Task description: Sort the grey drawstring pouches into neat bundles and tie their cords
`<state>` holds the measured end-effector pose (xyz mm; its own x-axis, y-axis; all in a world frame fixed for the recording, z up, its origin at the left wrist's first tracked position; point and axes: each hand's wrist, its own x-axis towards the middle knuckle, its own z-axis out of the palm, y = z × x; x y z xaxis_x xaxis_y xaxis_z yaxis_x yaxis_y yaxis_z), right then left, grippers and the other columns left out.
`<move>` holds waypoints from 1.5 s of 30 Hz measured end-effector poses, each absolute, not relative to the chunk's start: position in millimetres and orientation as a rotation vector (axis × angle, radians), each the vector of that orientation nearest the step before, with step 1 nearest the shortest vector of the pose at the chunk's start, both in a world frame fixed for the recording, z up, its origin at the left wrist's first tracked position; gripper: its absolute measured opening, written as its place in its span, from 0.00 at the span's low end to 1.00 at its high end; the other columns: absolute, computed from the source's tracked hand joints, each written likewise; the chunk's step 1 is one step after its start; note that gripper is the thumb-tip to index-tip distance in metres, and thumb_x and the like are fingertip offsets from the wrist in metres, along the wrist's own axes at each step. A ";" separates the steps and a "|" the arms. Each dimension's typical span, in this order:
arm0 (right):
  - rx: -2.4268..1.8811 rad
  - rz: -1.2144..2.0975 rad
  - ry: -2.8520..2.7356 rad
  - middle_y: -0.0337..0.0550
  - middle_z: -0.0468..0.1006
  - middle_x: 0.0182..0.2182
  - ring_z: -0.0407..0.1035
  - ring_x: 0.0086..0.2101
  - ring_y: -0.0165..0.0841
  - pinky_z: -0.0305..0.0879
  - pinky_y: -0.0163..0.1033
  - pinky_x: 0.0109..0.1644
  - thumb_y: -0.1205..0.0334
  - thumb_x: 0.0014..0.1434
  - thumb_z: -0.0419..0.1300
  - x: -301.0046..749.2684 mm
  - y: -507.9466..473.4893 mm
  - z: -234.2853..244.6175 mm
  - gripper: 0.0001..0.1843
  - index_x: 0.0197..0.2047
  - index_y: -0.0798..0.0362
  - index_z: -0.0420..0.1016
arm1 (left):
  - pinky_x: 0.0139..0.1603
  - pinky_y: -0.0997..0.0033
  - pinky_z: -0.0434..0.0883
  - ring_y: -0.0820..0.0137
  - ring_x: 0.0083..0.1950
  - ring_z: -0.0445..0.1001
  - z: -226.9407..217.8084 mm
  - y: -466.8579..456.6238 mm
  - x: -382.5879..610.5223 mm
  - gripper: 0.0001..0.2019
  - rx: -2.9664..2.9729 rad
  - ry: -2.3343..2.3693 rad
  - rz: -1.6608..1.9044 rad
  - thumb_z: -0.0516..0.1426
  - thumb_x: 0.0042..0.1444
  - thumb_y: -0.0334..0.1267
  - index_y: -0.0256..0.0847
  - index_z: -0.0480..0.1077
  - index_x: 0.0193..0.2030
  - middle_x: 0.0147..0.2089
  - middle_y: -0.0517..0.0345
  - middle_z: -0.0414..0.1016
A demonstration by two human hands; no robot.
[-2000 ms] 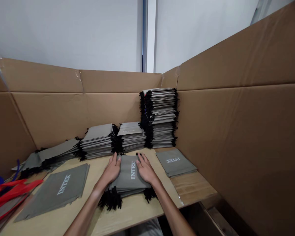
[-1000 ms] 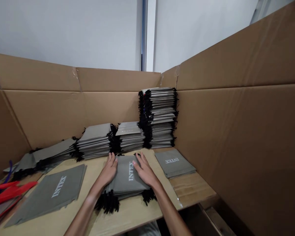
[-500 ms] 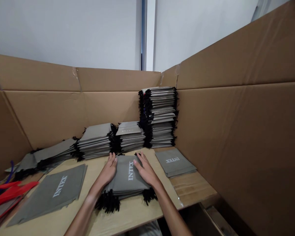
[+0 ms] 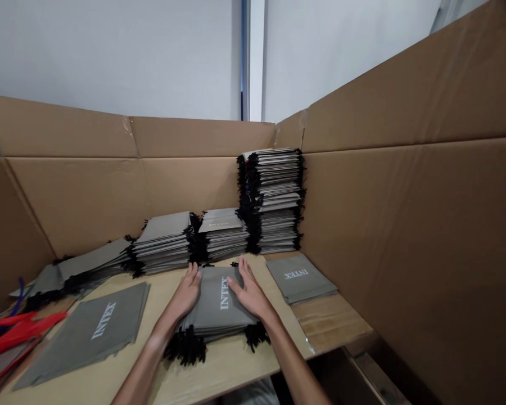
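Observation:
A stack of grey fabric drawstring bags (image 4: 214, 312) marked INTEX lies in front of me, with black cord ends sticking out at its near corners. My left hand (image 4: 188, 293) rests along the left edge of the stack, fingers stretched out. Along the right side lies my right hand (image 4: 252, 293), open, its thumb over the top bag near the lettering. To the left are flat grey bags (image 4: 96, 326) with the same print. A smaller flat pile of grey bags (image 4: 300, 278) sits to the right.
Tall cardboard walls (image 4: 405, 225) enclose the work surface (image 4: 219, 371). Against the back stand a tall bag stack (image 4: 278, 197) and lower stacks (image 4: 162, 242). Red straps (image 4: 17, 332) lie at the far left. The surface's near edge drops to a dark gap.
My right hand has shifted very slightly, with its fingers closer together and the thumb a little further left. The stack and my left hand stay in place.

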<state>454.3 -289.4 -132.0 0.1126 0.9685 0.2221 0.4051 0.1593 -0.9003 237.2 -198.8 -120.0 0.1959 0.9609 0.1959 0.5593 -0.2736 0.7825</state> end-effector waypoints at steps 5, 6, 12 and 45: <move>-1.430 0.734 -1.418 0.52 0.38 0.81 0.32 0.79 0.42 0.31 0.51 0.82 0.40 0.68 0.59 454.4 -288.2 -133.3 0.50 0.81 0.59 0.49 | 0.83 0.55 0.48 0.56 0.83 0.48 -121.4 -197.0 236.9 0.31 1.901 1.407 0.952 0.50 0.73 0.43 0.25 0.61 0.77 0.82 0.34 0.51; -1.434 0.732 -1.402 0.52 0.38 0.81 0.32 0.79 0.42 0.32 0.50 0.82 0.40 0.68 0.59 454.7 -288.0 -133.4 0.49 0.81 0.60 0.50 | 0.83 0.55 0.49 0.56 0.83 0.49 -121.2 -196.6 236.6 0.31 1.899 1.407 0.951 0.50 0.73 0.43 0.25 0.61 0.77 0.82 0.34 0.51; -1.474 0.743 -1.280 0.53 0.46 0.80 0.39 0.79 0.42 0.35 0.48 0.81 0.40 0.69 0.56 458.4 -286.1 -131.9 0.47 0.80 0.61 0.53 | 0.83 0.57 0.48 0.57 0.83 0.49 -119.0 -193.8 235.3 0.32 1.903 1.414 0.930 0.51 0.72 0.44 0.24 0.61 0.77 0.82 0.35 0.51; -1.397 0.901 -1.103 0.54 0.61 0.76 0.55 0.75 0.48 0.49 0.50 0.79 0.40 0.60 0.66 462.4 -286.9 -133.0 0.51 0.79 0.52 0.57 | 0.80 0.56 0.57 0.55 0.79 0.63 -98.4 -211.0 227.1 0.33 1.715 1.354 0.930 0.59 0.68 0.45 0.33 0.65 0.76 0.78 0.42 0.63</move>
<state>462.4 -286.9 -133.0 0.2805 0.9581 0.0576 0.1352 0.0200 -0.9906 227.1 -211.0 -98.4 0.1771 0.9800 0.0906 0.4362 -0.1607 0.8854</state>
